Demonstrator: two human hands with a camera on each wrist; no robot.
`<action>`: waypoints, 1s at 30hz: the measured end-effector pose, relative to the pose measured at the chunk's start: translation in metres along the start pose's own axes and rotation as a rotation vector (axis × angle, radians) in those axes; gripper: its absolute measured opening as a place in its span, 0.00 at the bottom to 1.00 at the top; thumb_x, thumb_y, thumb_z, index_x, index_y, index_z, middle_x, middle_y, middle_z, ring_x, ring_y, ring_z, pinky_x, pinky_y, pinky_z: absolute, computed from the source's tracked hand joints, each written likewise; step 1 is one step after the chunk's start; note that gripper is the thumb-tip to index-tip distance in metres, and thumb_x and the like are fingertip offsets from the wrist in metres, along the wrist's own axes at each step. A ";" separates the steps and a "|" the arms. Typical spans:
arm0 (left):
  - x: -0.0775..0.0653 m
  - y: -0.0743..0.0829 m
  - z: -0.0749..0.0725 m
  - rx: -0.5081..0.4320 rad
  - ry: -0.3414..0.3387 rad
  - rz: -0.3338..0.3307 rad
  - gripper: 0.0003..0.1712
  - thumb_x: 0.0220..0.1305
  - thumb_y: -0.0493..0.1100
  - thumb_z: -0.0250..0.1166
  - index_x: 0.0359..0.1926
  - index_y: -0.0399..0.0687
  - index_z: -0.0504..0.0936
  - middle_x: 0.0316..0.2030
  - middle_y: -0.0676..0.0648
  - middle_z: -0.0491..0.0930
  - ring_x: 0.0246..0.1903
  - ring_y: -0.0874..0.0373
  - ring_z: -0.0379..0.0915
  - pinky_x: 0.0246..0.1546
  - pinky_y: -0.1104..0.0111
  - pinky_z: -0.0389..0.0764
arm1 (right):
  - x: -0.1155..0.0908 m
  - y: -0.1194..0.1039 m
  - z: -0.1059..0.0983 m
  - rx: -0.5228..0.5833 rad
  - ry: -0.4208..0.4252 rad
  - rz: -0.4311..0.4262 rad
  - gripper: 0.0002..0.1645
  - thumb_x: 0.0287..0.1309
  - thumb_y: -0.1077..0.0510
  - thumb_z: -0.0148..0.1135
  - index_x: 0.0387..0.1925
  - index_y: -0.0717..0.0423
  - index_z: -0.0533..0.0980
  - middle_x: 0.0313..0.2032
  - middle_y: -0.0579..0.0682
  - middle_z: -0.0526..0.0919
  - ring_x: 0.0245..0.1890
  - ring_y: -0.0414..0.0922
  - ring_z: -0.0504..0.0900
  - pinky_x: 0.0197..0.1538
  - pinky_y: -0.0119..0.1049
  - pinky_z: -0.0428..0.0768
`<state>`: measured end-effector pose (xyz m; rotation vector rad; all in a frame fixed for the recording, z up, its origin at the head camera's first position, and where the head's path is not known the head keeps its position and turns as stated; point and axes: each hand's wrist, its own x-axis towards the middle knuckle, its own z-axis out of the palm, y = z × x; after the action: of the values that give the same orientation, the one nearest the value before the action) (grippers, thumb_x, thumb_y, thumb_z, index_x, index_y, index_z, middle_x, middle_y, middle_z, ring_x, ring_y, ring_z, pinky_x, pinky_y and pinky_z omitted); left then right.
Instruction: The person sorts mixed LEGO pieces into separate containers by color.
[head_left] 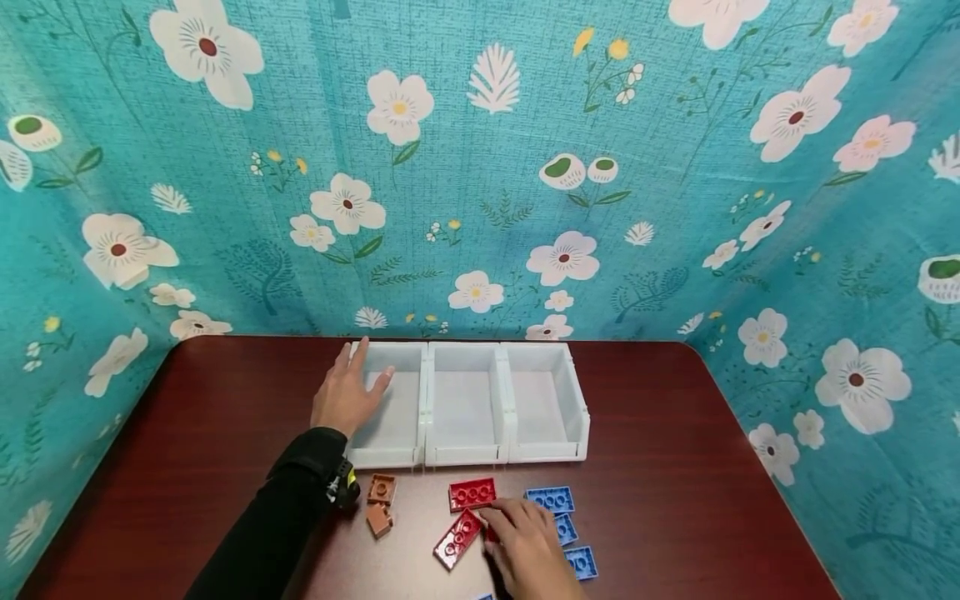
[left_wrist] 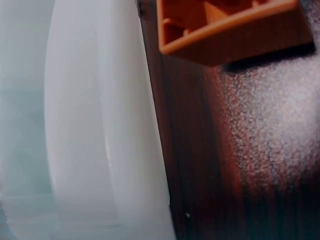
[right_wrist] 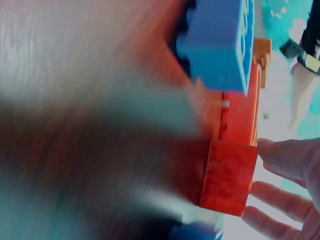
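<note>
Nearest the head camera, a black cloth sleeve [head_left: 255,529] runs to the left hand [head_left: 348,396]; the right hand [head_left: 534,546] is closer to a mostly hidden red plastic brick [head_left: 491,534], directly beneath its bent fingers, long axis unreadable. White plastic bins [head_left: 384,457], three abreast, show no bricks inside; the left hand spreads wide at the leftmost.

Left wrist: an orange plastic brick [left_wrist: 240,42] just off the bin wall.

Right wrist: fingertips at the red brick's edge — pinching or not, I can't tell.

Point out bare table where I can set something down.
Bare table lies right of the white bins, out to the curtain, and left of the black left sleeve. Crowded: the strip before the bins, with orange bricks, red bricks, blue bricks and the right hand.
</note>
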<state>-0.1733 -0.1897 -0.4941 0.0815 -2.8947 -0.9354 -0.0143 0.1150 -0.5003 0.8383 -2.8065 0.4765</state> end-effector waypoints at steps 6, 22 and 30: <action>0.001 0.000 0.001 0.009 0.010 0.002 0.46 0.74 0.62 0.56 0.82 0.54 0.46 0.78 0.32 0.46 0.71 0.28 0.52 0.61 0.33 0.64 | 0.002 0.008 -0.009 0.022 -0.095 0.041 0.17 0.59 0.54 0.73 0.50 0.50 0.84 0.48 0.46 0.82 0.49 0.48 0.80 0.48 0.51 0.77; 0.001 -0.002 0.003 0.011 0.016 0.009 0.45 0.75 0.62 0.55 0.82 0.52 0.47 0.77 0.31 0.48 0.71 0.28 0.52 0.61 0.35 0.65 | 0.001 0.009 -0.009 0.014 -0.120 0.059 0.09 0.56 0.64 0.73 0.39 0.51 0.86 0.35 0.42 0.86 0.38 0.41 0.83 0.44 0.48 0.77; 0.001 -0.001 0.002 0.009 0.011 0.001 0.46 0.74 0.61 0.56 0.82 0.53 0.46 0.77 0.32 0.48 0.71 0.29 0.53 0.61 0.34 0.65 | -0.002 0.011 -0.007 0.015 -0.048 0.061 0.12 0.55 0.63 0.74 0.42 0.52 0.86 0.39 0.43 0.86 0.40 0.43 0.83 0.44 0.49 0.76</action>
<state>-0.1748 -0.1897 -0.4961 0.0855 -2.8890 -0.9190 -0.0185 0.1268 -0.4970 0.7795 -2.8828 0.4936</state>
